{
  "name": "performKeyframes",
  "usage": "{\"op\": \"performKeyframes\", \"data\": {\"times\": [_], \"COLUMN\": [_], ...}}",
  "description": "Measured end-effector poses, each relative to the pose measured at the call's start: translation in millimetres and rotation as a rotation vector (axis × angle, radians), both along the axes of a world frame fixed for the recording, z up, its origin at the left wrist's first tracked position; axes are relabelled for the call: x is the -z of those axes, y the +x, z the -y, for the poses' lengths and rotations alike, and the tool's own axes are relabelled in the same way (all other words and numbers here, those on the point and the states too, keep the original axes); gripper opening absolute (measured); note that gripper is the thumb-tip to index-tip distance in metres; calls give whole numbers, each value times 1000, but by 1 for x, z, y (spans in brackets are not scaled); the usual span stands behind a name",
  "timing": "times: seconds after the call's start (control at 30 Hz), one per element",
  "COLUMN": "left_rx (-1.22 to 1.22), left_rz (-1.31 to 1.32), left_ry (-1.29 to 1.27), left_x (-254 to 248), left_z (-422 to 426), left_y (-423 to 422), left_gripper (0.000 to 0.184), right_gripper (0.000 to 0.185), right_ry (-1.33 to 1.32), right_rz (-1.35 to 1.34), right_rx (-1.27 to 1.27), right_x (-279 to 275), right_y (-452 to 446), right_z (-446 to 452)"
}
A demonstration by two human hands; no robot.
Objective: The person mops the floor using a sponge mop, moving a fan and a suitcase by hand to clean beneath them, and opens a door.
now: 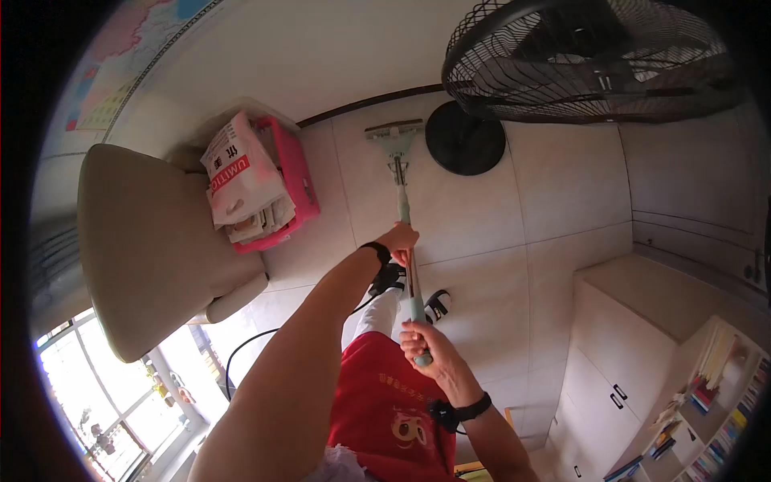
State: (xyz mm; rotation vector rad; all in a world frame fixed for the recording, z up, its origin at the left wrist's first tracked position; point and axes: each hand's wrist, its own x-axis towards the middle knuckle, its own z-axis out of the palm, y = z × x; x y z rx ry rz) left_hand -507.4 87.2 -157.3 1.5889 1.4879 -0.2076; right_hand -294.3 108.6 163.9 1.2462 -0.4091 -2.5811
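Observation:
A sponge mop with a pale green handle stretches away from me, its wide flat head on the tiled floor close to the wall. My left hand is wrapped round the middle of the handle. Nearer my body, my right hand grips the green end of the same handle, its fingers curled over it. Just right of the mop head is the round black base of a fan.
The large black fan leans over the upper right. At left stand a pink basket filled with papers and bags, and a beige chair. White cabinets and bookshelves line the lower right. A black cable runs beside my left arm.

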Motion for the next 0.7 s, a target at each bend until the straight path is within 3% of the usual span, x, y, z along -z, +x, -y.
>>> {"op": "performKeyframes", "data": {"times": [0.07,0.13,0.17,0.2,0.27,0.3,0.33,0.4,0.47,0.5,0.53,0.57,0.7], "left_rx": [98,122,104,43,64,13,53,-6,-32,-389,-743,-928,-1601], "left_rz": [15,135,99,-22,-166,-182,-103,-234,-84,2,90,169,332], "left_ry": [251,736,709,264,315,94,66,66,182,124,60,-6,-196], "left_x": [8,33,49,75,-18,-65,-105,-125,-151,-155,-194,-200,-215], "left_z": [19,45,58,75,58,47,46,62,78,81,75,72,44], "left_y": [29,62,84,108,166,194,209,266,286,294,291,287,255], "left_gripper": [28,37,41,41,26,17,12,15,13,14,14,17,37], "right_gripper": [20,19,19,19,17,14,13,12,11,13,16,19,21], "right_ry": [-4,-11,-12,-12,-5,4,214,454,520,424,324,219,497], "right_rz": [6,1,12,23,56,75,132,131,8,84,156,231,111], "right_rx": [0,-14,-29,-43,-71,-89,-260,-463,-526,-540,-552,-567,-585], "right_x": [-13,-23,-29,-36,-51,-61,-76,-101,-114,-114,-114,-114,-108], "right_y": [18,42,57,74,116,139,157,190,220,228,236,239,213], "right_z": [8,16,19,20,25,28,30,38,46,44,42,41,25]}}
